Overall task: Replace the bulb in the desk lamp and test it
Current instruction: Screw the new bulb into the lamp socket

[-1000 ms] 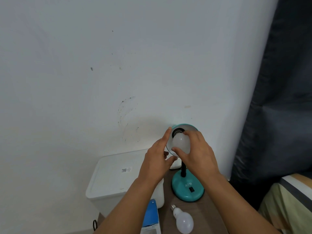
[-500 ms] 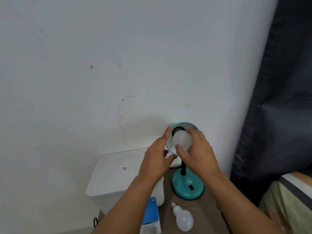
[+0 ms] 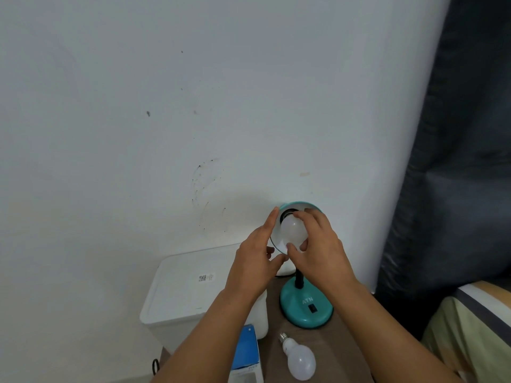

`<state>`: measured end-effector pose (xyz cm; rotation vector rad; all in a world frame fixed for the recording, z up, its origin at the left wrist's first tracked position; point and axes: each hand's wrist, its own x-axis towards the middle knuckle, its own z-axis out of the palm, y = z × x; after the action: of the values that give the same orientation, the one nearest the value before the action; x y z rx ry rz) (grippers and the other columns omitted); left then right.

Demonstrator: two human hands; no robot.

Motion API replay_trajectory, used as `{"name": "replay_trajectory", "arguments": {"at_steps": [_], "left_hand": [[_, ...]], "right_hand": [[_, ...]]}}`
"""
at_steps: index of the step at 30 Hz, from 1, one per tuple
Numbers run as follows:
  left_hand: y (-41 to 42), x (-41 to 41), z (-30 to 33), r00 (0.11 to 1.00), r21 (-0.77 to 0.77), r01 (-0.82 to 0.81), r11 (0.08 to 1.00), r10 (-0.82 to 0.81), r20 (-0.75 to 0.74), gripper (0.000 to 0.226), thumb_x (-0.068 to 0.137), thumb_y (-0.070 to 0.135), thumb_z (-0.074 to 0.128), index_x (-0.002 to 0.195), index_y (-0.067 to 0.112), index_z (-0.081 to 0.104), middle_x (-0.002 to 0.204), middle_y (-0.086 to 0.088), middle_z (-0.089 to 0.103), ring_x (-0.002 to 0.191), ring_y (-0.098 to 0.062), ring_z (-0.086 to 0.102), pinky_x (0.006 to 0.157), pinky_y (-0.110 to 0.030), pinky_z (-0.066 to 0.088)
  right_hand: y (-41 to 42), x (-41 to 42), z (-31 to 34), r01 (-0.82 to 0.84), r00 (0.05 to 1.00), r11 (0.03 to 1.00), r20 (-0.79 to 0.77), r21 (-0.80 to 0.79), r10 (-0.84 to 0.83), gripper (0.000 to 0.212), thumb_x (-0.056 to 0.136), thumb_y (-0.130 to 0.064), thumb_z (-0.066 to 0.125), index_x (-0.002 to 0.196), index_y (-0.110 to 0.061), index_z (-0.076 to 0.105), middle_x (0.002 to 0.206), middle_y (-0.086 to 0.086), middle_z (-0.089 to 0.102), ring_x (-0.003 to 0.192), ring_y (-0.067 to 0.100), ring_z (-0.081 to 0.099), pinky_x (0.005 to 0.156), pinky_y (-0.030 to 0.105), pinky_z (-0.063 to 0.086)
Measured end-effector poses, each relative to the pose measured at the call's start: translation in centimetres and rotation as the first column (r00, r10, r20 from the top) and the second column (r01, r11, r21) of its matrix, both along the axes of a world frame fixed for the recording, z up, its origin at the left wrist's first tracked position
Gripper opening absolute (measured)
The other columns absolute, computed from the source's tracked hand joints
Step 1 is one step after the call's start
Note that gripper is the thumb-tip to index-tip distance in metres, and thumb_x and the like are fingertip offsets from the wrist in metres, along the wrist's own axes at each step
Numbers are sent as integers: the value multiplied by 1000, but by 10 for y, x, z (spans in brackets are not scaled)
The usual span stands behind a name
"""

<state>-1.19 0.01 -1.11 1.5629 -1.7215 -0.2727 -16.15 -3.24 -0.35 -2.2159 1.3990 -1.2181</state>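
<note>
White wall, brown table: bulb in your right hand fingertips, light, smooth, likely fragile—grip its widest part; left hand open, steadying shade.

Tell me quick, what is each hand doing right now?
Left hand: open, straight fingers resting against the lamp shade rim.
Right hand: fingers curled round the bulb in the shade, gripping it.

bare forearms, no sleeves showing
</note>
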Motion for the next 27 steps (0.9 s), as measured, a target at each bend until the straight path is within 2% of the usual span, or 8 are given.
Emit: {"name": "replay_trajectory", "arguments": {"at_steps": [2,5,9,12,15,18,23,27], "left_hand": [[0,0,0,1000,3,4,1000,-4,-14,96,84,24,77,151,51,13,113,18,50,91,-5,62,74,3,38],[1,0,-1,999,-1,16,1000,-16,-28,94,85,26,76,151,51,13,114,17,50,93,-6,62,75,2,39],[1,0,0,1000,-2,7,1000,-7,-11,94,86,27,75,151,51,11,118,16,51,96,-7,61,75,4,38],[1,-1,-1,1000,-5,2,1000,-2,-7,95,86,25,75,150,53,10,123,12,54,96,-7,61,75,3,39],[0,0,-2,1000,-5,3,1000,-4,-10,98,84,22,77,150,53,11,123,12,55,95,-7,61,75,2,39],[0,0,-1,1000,-2,0,1000,0,-6,97,84,24,77,150,52,11,123,12,54,95,-7,61,74,3,39],[0,0,0,1000,1,-2,1000,2,2,95,85,26,76,151,51,11,126,8,56,96,-7,61,74,3,39],[0,0,0,1000,-5,0,1000,0,8,96,85,24,76,151,50,13,122,10,56,90,-5,61,73,3,38]], "right_hand": [[0,-2,0,17,1000,1000,23,1,-18,55,80,-26,72,129,-23,47,133,-4,48,96,19,61,80,25,45],[-1,-3,0,64,996,998,59,20,-65,56,80,-35,73,128,-20,47,126,-2,51,101,17,58,79,27,45],[-2,-4,0,-30,1000,999,-4,-9,30,58,83,-35,70,135,-32,43,141,-4,38,97,18,60,79,28,49],[-3,-6,-1,-51,997,999,-56,-3,50,62,81,-31,70,137,-32,43,147,-4,31,97,19,60,81,33,54],[-4,-5,-3,-22,998,1000,-65,-8,21,63,82,-21,66,139,-24,40,147,-3,31,95,21,62,82,38,54],[-4,-3,-3,39,999,999,-20,-4,-39,60,83,-28,70,136,-20,43,141,-2,37,94,19,62,80,34,52],[-1,-4,-3,-33,998,998,-57,-57,29,62,84,-22,70,138,-31,40,146,-2,32,94,22,61,78,37,56],[-2,-5,-7,-48,993,995,-109,-85,38,62,84,-17,68,140,-27,43,149,0,31,103,23,60,80,36,56]]}}
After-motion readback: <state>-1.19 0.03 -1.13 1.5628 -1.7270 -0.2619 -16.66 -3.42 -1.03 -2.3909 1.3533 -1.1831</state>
